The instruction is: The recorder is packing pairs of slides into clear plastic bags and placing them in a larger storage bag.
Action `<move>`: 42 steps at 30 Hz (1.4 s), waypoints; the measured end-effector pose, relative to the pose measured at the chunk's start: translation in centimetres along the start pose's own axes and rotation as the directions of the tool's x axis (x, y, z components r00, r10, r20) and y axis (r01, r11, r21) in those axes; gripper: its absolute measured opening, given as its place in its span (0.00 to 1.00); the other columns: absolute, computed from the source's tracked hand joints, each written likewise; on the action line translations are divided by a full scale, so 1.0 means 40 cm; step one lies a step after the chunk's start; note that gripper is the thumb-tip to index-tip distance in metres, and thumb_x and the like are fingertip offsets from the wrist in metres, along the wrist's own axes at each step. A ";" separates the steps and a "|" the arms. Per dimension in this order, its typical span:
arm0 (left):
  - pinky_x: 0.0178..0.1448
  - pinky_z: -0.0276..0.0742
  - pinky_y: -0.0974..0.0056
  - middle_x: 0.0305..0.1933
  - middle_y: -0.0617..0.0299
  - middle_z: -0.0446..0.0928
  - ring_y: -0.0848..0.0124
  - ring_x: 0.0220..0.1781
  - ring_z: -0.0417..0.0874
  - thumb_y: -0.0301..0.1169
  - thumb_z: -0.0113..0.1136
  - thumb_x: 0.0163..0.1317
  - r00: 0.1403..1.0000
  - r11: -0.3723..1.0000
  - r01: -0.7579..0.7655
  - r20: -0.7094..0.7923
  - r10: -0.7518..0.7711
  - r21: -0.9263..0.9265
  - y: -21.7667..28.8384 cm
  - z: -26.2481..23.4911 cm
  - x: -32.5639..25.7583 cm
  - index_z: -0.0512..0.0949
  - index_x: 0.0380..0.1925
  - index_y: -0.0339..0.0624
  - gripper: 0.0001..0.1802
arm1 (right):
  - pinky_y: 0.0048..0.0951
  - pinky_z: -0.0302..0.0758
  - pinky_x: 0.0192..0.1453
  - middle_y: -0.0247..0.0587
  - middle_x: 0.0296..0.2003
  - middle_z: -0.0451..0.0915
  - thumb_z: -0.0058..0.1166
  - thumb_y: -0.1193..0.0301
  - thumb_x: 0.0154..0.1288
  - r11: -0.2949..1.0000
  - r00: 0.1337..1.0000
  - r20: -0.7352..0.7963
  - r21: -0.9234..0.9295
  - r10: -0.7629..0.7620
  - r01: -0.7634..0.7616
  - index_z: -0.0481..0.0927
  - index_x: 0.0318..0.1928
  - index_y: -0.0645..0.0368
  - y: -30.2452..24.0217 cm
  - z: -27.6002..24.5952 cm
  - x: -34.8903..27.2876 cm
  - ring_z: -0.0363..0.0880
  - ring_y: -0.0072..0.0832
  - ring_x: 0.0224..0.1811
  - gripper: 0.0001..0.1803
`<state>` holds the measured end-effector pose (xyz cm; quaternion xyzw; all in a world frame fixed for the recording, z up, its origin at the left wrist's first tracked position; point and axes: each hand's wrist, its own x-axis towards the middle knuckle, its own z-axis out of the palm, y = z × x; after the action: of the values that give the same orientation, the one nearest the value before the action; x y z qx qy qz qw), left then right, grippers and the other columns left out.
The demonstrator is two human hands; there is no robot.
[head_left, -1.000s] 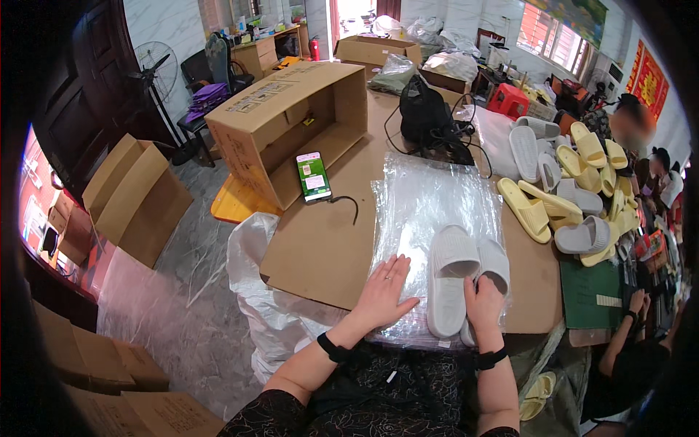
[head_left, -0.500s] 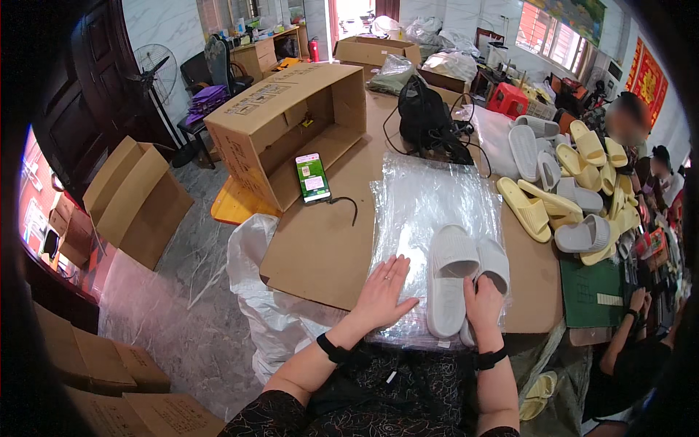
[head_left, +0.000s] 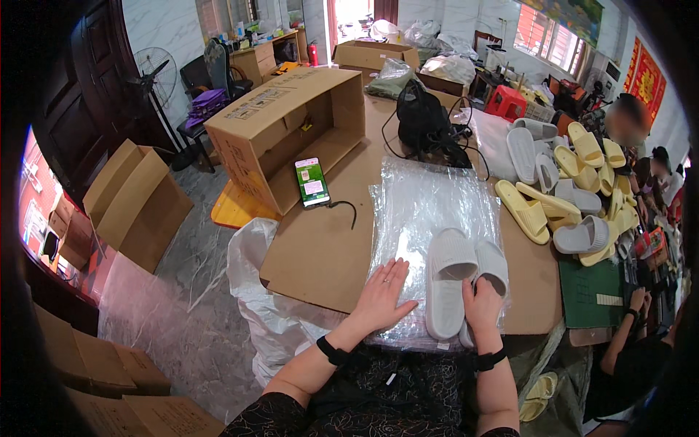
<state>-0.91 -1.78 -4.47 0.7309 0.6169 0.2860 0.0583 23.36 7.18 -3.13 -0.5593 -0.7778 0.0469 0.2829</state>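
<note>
A pair of light grey slide slippers lies on a stack of clear plastic bags (head_left: 408,197) at the table's front. The left slipper (head_left: 445,309) shows its whole length; the right slipper (head_left: 492,264) is partly hidden beneath my right hand (head_left: 482,306). That hand is closed around the right slipper's footbed, its thumb near the edge between the two; the fingertips are hidden. Flat on the bags, just left of the pair, rests my left hand (head_left: 384,295), fingers stretched out and thumb pointing toward the slippers. It holds nothing.
Yellow slippers (head_left: 523,211) and grey ones are heaped at the table's right. A phone (head_left: 312,182) leans by an open cardboard box (head_left: 251,124). Behind the bags sits a black bag (head_left: 424,116) with straps. A green mat (head_left: 591,291) and a co-worker's arm (head_left: 625,331) are at right.
The view has tilted very slightly. Both hands and the grey slippers keep their places on the bags.
</note>
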 end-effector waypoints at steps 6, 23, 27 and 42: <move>0.78 0.53 0.46 0.73 0.39 0.60 0.45 0.76 0.58 0.53 0.58 0.64 1.000 1.000 0.002 -0.006 -0.002 0.006 0.002 -0.001 0.001 0.55 0.71 0.29 0.47 | 0.55 0.71 0.35 0.56 0.28 0.77 0.54 0.55 0.69 1.000 1.000 0.000 -0.016 0.012 -0.012 0.72 0.28 0.62 0.004 0.005 -0.001 0.77 0.57 0.31 0.22; 0.78 0.52 0.46 0.73 0.40 0.60 0.45 0.77 0.57 0.53 0.57 0.64 1.000 1.000 0.004 -0.006 -0.004 -0.008 0.002 0.001 0.000 0.55 0.71 0.30 0.47 | 0.55 0.70 0.34 0.55 0.27 0.76 0.55 0.56 0.68 1.000 1.000 -0.007 -0.019 -0.006 0.006 0.72 0.28 0.62 0.014 0.014 -0.002 0.76 0.57 0.31 0.21; 0.78 0.51 0.46 0.74 0.39 0.60 0.46 0.77 0.57 0.53 0.57 0.64 1.000 1.000 0.005 -0.005 -0.005 -0.013 0.002 0.002 -0.002 0.55 0.72 0.30 0.47 | 0.55 0.70 0.34 0.55 0.27 0.76 0.56 0.56 0.68 1.000 1.000 -0.001 -0.029 0.003 -0.003 0.72 0.28 0.62 0.010 0.012 -0.003 0.76 0.57 0.31 0.21; 0.78 0.53 0.46 0.73 0.39 0.60 0.45 0.77 0.57 0.53 0.58 0.64 1.000 1.000 0.001 -0.002 -0.001 0.001 0.002 0.002 -0.001 0.55 0.71 0.30 0.47 | 0.55 0.70 0.34 0.56 0.28 0.76 0.55 0.56 0.68 1.000 1.000 0.005 -0.020 0.000 0.000 0.72 0.28 0.62 0.006 0.004 -0.002 0.77 0.58 0.31 0.21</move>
<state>-0.80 -1.81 -4.50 0.7304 0.6174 0.2863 0.0575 23.50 7.25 -3.40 -0.5619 -0.7789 0.0406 0.2754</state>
